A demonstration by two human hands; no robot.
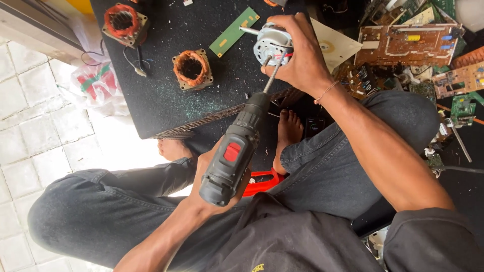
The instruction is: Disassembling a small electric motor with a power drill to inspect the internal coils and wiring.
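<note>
At the far left, pale floor tiles (30, 126) run beside the black board (166, 100), and a crumpled red and white bag (98, 83) lies just off its left edge. On the board sit two copper-wound stators, one (123, 22) near the top left corner and one (191, 69) nearer the middle, well apart from each other. A green strip of circuit board (233, 31) lies tilted just right of them.

Your left hand (214, 184) is wrapped tight around the grip of the drill (234, 151), low in the picture over your lap. The drill's long axis runs diagonally, from bottom left up to the right, and its thin bit (271, 75) points up and away from you, its tip touching the small silver motor (271, 44).

Your right hand (300, 58) clasps the motor from the right side, fingers curled over its top, holding it just above the board's near edge. The motor's shaft (248, 31) sticks out to the upper left.

Below, your bare foot (288, 132) rests under the board's edge, and something red (262, 182) shows between your jeans (343, 166).

To the right, a heap of circuit boards (408, 45), brown and green, covers the floor.
</note>
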